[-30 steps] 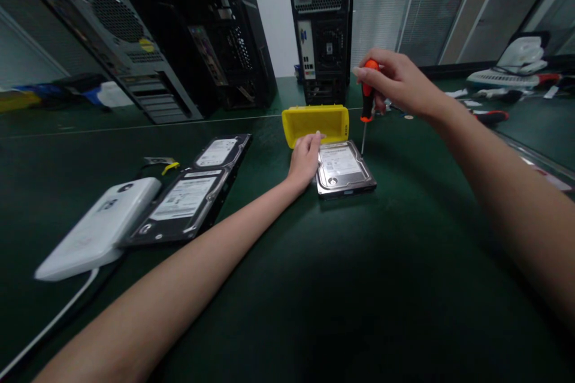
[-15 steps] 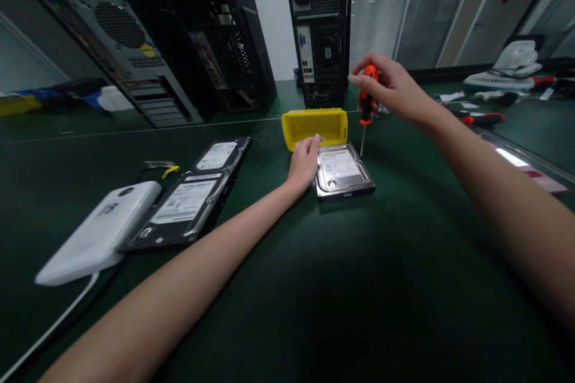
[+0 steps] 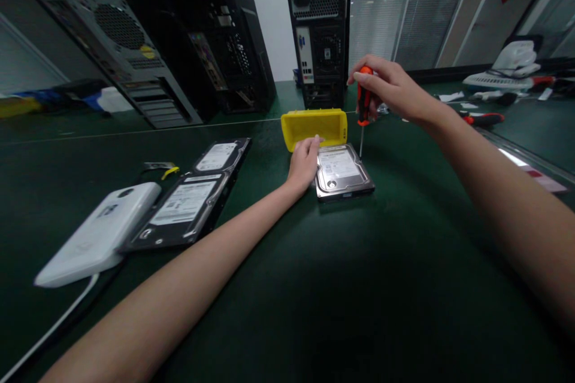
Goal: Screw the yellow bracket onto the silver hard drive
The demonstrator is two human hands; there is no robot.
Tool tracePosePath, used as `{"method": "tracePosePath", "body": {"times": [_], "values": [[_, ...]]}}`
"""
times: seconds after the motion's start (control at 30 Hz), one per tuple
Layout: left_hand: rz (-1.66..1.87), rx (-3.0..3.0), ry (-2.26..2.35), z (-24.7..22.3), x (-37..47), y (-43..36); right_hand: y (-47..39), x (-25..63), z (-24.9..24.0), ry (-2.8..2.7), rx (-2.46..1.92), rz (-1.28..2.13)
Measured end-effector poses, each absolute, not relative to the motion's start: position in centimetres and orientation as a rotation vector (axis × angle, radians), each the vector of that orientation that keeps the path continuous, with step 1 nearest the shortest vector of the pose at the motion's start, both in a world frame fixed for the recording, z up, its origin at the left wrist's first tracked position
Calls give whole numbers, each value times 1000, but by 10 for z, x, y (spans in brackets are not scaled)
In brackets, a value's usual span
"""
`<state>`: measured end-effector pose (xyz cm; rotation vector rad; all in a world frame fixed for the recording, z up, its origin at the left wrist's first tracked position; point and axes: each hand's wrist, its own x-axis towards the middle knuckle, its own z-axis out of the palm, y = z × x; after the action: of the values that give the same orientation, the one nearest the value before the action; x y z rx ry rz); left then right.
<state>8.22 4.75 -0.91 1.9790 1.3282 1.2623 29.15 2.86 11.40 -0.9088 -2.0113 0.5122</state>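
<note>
A silver hard drive (image 3: 345, 175) with a white label lies flat on the dark green table. My left hand (image 3: 305, 163) is closed over its left edge, fingers pressed together near the far corner. Above the drive's right side, my right hand (image 3: 380, 85) grips the top of an orange and black screwdriver (image 3: 364, 99). The screwdriver stands almost upright, and its tip meets the drive near the right edge. Just behind the drive and my left fingers sits a yellow plastic tray (image 3: 314, 124), tilted so its inside faces me.
Two more hard drives (image 3: 184, 200) lie end to end on the left, beside a white box (image 3: 101, 230) with a cable. Computer cases (image 3: 321, 42) stand along the back. Red and black pliers-like handles (image 3: 487, 119) and a glossy panel (image 3: 530, 170) lie at right.
My right fingers have shifted around the screwdriver's handle, and the handle leans slightly further left. My left hand and the hard drive stay where they were.
</note>
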Motion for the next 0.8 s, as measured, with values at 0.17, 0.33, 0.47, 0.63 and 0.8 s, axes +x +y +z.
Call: {"method": "tracePosePath", "body": {"times": [0.17,0.33,0.47,0.63,0.8], "values": [[1266,1960,1321,-10,82,48,31,291,113,-2030,-892,445],[1263,1946,1327,-9,82,46,32,292,112,-2049,-905,408],[1250,1964,1342,-7,83,45,34,294,111,-2057,-914,380],[1261,1979,1325,-8,81,46,33,294,110,-2053,-882,401],[1264,1961,1330,-8,81,45,35,294,108,-2061,-881,389]]}}
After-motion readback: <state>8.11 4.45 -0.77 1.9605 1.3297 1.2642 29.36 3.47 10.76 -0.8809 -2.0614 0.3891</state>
